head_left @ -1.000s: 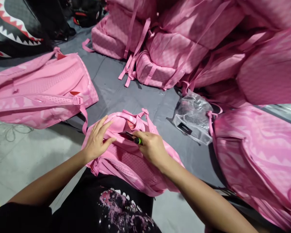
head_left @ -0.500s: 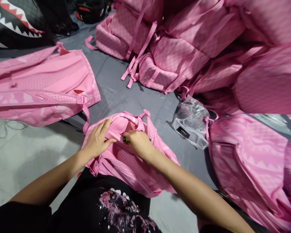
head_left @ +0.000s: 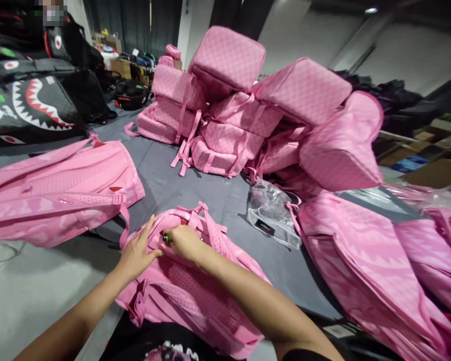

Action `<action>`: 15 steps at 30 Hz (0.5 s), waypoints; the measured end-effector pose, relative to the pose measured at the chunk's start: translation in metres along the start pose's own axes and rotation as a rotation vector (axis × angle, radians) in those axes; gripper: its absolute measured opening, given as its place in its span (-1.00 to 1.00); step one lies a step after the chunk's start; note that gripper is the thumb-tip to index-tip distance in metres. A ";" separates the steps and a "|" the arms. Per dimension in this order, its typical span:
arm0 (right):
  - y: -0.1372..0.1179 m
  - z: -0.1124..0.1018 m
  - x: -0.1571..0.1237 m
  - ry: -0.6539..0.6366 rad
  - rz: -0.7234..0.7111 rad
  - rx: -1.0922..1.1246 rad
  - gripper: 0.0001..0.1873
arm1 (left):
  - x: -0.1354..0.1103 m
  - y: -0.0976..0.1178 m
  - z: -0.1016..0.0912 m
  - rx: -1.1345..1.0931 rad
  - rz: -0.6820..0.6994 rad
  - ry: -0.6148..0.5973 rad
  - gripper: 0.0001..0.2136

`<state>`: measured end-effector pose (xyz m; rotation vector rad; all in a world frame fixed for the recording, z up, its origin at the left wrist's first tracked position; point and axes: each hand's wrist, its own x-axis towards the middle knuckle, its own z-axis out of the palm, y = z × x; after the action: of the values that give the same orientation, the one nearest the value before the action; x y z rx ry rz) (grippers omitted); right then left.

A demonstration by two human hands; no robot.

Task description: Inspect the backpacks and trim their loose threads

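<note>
A pink backpack (head_left: 195, 296) lies back-side up on my lap and the floor in front of me. My left hand (head_left: 137, 253) rests flat on its upper left part, fingers spread and pressing the fabric. My right hand (head_left: 184, 241) is closed around a small tool with a green tip (head_left: 166, 238), held against the top of the backpack close to my left thumb. The tool's working end is hidden by my fingers.
Another pink backpack (head_left: 60, 193) lies at left. A heap of pink checked backpacks (head_left: 248, 115) fills the back. More pink backpacks (head_left: 364, 260) lie at right beside a clear plastic bag (head_left: 272, 213). Black shark-mouth bags (head_left: 30, 108) stand far left. A grey sheet (head_left: 210, 193) covers the floor.
My right hand with the green-tipped tool slid left along the backpack's top toward my left hand. The head camera tilted up, bringing the whole heap and the room behind into view.
</note>
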<state>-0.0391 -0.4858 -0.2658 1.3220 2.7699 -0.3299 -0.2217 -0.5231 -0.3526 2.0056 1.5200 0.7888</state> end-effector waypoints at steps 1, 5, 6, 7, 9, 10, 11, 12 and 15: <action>0.001 -0.001 -0.002 -0.015 -0.011 -0.012 -0.71 | 0.000 0.000 0.000 -0.017 -0.011 -0.002 -0.03; 0.020 -0.007 -0.029 -0.146 0.061 -0.085 -0.77 | 0.002 -0.002 -0.001 -0.057 -0.128 -0.002 -0.01; 0.026 -0.009 -0.039 -0.181 0.116 -0.102 -0.76 | 0.004 -0.003 -0.001 -0.039 -0.182 -0.010 -0.03; 0.032 -0.012 -0.050 -0.203 0.177 -0.113 -0.74 | 0.005 -0.005 -0.001 -0.014 -0.227 -0.029 -0.05; 0.040 -0.018 -0.073 -0.225 0.294 -0.126 -0.72 | 0.007 -0.010 -0.001 0.035 -0.261 -0.085 -0.14; 0.041 -0.021 -0.084 -0.215 0.339 -0.125 -0.70 | 0.008 -0.011 -0.002 0.050 -0.254 -0.106 -0.18; 0.041 -0.023 -0.095 -0.191 0.374 -0.126 -0.68 | 0.008 -0.010 -0.004 0.052 -0.237 -0.115 -0.22; 0.039 -0.024 -0.106 -0.160 0.398 -0.107 -0.69 | 0.007 -0.008 -0.007 0.044 -0.213 -0.115 -0.26; 0.030 -0.018 -0.140 -0.226 0.475 0.204 -0.79 | 0.001 0.020 -0.020 -0.013 -0.131 -0.106 -0.42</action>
<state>0.0734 -0.5709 -0.2335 1.8015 2.1987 -0.6897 -0.2215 -0.5265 -0.3245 1.8856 1.5629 0.6277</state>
